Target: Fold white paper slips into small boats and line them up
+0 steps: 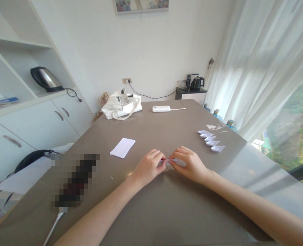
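Observation:
Between my two hands, just above the table's middle, is a small piece of folded white paper (179,162). My left hand (151,165) pinches its left end with thumb and fingers. At its other side, my right hand (188,162) pinches it close to the left fingertips. Fingers cover much of the paper, so its full shape is hidden. Left of my hands lies a stack of white paper sheets (122,147). Several folded paper boats (210,139) stand in a row to the right, apart from my hands.
A blurred-out dark device (76,184) with a white cable lies at the left. Toward the back are a white handbag (122,104) and a white power bank (161,108). Torn paper scraps (214,126) lie near the right edge of the brown table (153,130).

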{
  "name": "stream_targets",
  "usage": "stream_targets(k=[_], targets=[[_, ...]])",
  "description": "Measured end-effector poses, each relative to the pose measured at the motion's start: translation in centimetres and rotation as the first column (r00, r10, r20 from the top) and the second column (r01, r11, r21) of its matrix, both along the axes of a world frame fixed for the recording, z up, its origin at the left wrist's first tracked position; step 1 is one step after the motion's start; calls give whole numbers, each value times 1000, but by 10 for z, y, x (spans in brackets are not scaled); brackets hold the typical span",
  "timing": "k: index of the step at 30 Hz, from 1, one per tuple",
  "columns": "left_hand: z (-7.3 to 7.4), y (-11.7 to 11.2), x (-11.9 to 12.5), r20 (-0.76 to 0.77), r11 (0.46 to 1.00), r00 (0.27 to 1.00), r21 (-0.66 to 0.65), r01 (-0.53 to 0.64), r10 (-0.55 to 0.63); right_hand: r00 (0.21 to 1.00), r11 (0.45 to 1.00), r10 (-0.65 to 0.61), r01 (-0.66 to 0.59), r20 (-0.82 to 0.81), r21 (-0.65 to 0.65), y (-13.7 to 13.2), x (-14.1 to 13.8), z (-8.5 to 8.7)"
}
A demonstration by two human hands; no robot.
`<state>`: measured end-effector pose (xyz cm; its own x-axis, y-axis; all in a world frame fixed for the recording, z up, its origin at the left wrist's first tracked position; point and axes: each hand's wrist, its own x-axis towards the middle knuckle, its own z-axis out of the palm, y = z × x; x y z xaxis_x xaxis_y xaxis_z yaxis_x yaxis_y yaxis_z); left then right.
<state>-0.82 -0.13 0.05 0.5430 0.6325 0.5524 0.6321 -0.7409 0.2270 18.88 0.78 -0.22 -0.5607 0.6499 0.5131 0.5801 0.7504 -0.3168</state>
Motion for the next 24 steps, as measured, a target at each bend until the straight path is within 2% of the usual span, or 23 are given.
stream_targets(k=[3, 8, 14, 21, 24], targets=[[-1, -2, 2, 84, 997, 996, -79, 1, 5, 992, 995, -25, 13, -123, -95, -2, -3, 1], [1, 1, -1, 124, 990, 992, -141, 23, -5, 980, 972, -67, 21, -190, -235, 1, -3, 6], [11, 1, -3, 219, 957, 974, -289, 6, 60, 969, 953, -125, 57, -215, -298, 3, 2, 15], [15, 5, -14, 247, 923, 958, -382, -42, 145, 921, 906, -241, 102, -306, -410, 17, 19, 19], [15, 5, -14, 279, 891, 944, -452, -32, 175, 897, 876, -236, 30, -373, -482, 18, 19, 14]])
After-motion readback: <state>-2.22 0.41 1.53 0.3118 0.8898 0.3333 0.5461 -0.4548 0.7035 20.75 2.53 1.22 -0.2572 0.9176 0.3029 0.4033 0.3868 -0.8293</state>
